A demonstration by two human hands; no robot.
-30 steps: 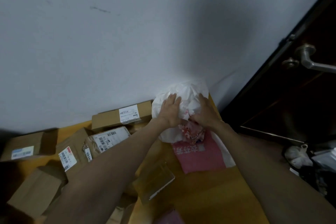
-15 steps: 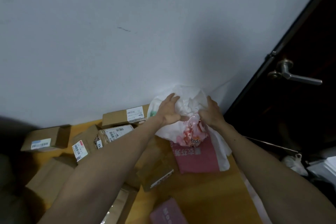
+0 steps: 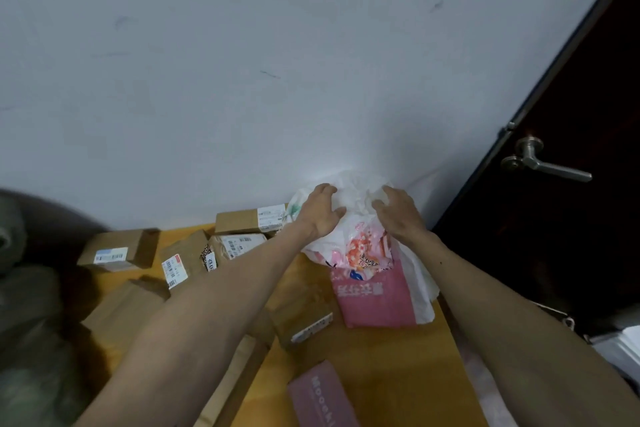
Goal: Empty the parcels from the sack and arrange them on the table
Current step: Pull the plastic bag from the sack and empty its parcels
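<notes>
Two-handed grip on crumpled white sack (image 3: 357, 191)
Left hand (image 3: 320, 211) and right hand (image 3: 399, 216) curl fingers into it; pink parcel (image 3: 375, 298) at its mouth.

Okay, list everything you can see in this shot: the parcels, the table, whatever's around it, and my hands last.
white plastic bag: one, white, far end of the table, against the wall
floral packet: one, pink and orange, partly under the white plastic bag
pink mailer: one, pink with white print, flat, nearer than the floral packet
pink parcel: one, dusty pink, bottom edge of view
cardboard boxes: at least six, brown, several white-labelled, left part of the table
table: one, yellow-orange
wall: pale grey, behind the table
door: one, dark, right
door handle: one, silver
grey-green bulk: left edge, blurred, cannot tell what
left hand: grips the white plastic bag
right hand: grips the same bag
</notes>
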